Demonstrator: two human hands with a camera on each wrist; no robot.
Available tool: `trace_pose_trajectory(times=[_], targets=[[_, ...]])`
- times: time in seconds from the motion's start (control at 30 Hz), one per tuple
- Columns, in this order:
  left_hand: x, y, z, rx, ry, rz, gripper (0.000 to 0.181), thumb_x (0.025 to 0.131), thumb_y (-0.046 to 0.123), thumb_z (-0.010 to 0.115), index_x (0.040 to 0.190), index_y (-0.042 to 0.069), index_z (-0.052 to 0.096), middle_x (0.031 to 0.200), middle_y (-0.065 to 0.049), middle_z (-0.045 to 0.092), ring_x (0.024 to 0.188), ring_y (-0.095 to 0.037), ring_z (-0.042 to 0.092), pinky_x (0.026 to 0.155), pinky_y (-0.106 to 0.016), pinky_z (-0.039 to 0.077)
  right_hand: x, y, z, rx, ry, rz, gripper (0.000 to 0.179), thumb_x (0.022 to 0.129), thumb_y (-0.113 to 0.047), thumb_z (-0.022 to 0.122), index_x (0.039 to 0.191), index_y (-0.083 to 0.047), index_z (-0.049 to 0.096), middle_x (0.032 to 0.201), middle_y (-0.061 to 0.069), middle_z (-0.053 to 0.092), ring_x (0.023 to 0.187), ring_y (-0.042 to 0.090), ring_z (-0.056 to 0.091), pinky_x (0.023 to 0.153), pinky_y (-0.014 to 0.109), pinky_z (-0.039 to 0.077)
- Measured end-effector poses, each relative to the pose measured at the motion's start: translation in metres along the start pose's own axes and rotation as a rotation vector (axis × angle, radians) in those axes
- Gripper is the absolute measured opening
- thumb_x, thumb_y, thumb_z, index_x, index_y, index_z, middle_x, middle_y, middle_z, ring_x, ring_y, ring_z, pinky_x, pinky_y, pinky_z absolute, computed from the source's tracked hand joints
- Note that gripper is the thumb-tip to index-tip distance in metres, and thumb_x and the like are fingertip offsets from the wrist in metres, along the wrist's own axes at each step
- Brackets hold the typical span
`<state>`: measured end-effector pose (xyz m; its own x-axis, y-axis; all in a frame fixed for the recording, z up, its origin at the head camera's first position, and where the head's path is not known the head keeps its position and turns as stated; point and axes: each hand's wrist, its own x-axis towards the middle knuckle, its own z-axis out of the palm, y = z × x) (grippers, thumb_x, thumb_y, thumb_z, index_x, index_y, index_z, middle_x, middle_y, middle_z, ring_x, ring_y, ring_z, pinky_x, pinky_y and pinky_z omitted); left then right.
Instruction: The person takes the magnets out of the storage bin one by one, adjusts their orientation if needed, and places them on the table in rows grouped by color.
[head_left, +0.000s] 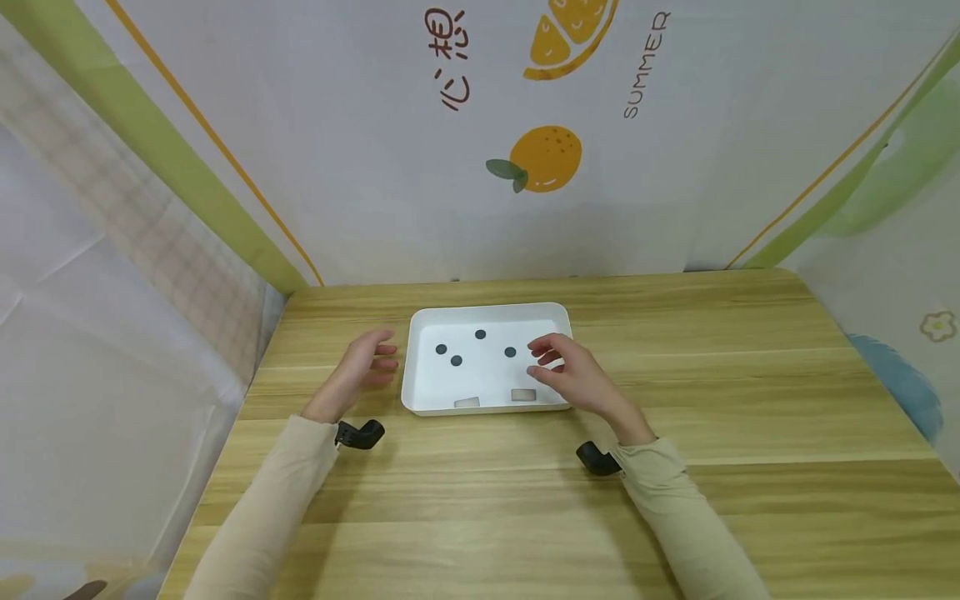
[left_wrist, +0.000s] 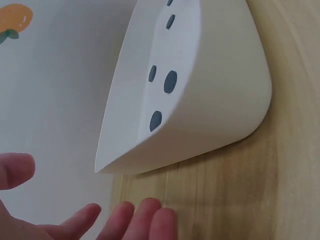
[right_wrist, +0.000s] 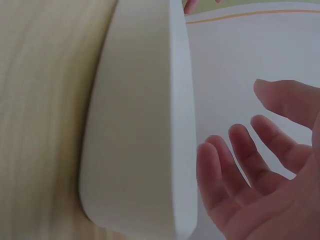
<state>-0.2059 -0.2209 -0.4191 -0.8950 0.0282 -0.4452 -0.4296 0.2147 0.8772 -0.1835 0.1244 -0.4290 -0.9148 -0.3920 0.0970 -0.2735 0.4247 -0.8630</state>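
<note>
A shallow white tray [head_left: 489, 313] lies on the wooden table, with several small dark round discs [head_left: 480, 334] spread over its floor. Two pale grey rectangular pieces [head_left: 523, 395] are near its front wall, the left one partly hidden by the rim. My left hand [head_left: 358, 367] hovers just outside the tray's left side, its loosely bent fingers apart from the wall. Over the tray's right edge is my right hand [head_left: 573, 375], thumb and fingers spread with a gap between them. Neither hand holds anything; in the right wrist view the tray's outer wall [right_wrist: 132, 125] hides the discs.
The wooden table [head_left: 465, 492] extends in front of the tray and to both sides. A white printed cloth [head_left: 360, 167] hangs behind it, and more cloth hangs at the left and right. Each wrist wears a black camera mount [head_left: 596, 458].
</note>
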Motion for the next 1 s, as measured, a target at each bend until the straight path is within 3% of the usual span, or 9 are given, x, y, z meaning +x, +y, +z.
trace_pose_trajectory(times=[0.17,0.3,0.4,0.57,0.8,1.0], targets=[[0.014,-0.011,-0.007,-0.084,-0.062,-0.099,0.064,0.096,0.043,0.038,0.146,0.005,0.029,0.136,-0.014,0.044,0.096,-0.02,0.06,0.084,-0.036,0.054,0.0,0.004,0.006,-0.017,-0.048,-0.026,0.034,0.09,-0.011,0.065,0.12,0.004,0.056,0.115,0.023,0.059,0.099,0.027,0.059,0.085,0.037,0.053],[0.013,-0.012,-0.008,-0.128,-0.127,-0.156,0.064,0.097,0.044,0.037,0.147,0.004,0.026,0.147,-0.018,0.038,0.1,-0.021,0.057,0.082,-0.034,0.054,0.002,0.007,0.011,-0.043,-0.096,-0.016,0.035,0.089,-0.011,0.066,0.12,0.005,0.057,0.113,0.022,0.06,0.097,0.025,0.059,0.086,0.035,0.052],[0.009,-0.009,-0.006,-0.125,-0.152,-0.167,0.055,0.098,0.039,0.036,0.142,0.006,0.03,0.151,-0.02,0.033,0.104,-0.023,0.054,0.082,-0.033,0.053,0.003,0.009,0.014,-0.073,-0.12,-0.001,0.035,0.089,-0.012,0.067,0.119,0.004,0.058,0.111,0.02,0.061,0.095,0.023,0.058,0.085,0.033,0.051],[0.01,-0.011,-0.003,-0.104,-0.175,-0.164,0.036,0.099,0.035,0.039,0.126,0.01,0.038,0.15,-0.021,0.036,0.107,-0.026,0.055,0.083,-0.035,0.054,0.003,0.012,0.017,-0.119,-0.137,0.003,0.033,0.087,-0.012,0.068,0.115,0.003,0.059,0.107,0.017,0.061,0.091,0.023,0.056,0.082,0.032,0.049],[0.016,-0.01,0.003,-0.057,-0.198,-0.132,0.054,0.1,0.038,0.041,0.144,0.006,0.036,0.149,-0.019,0.042,0.115,-0.028,0.059,0.085,-0.037,0.056,0.003,0.013,0.018,-0.166,-0.138,0.018,0.031,0.084,-0.012,0.072,0.109,0.003,0.062,0.106,0.016,0.063,0.089,0.028,0.056,0.08,0.032,0.046],[0.018,-0.012,0.005,0.006,-0.161,-0.108,0.062,0.098,0.031,0.053,0.148,0.003,0.03,0.141,-0.022,0.049,0.102,-0.022,0.065,0.08,-0.035,0.058,0.008,0.015,0.019,-0.221,-0.132,0.042,0.031,0.081,-0.011,0.075,0.107,0.001,0.063,0.104,0.014,0.065,0.088,0.027,0.056,0.078,0.03,0.045]])
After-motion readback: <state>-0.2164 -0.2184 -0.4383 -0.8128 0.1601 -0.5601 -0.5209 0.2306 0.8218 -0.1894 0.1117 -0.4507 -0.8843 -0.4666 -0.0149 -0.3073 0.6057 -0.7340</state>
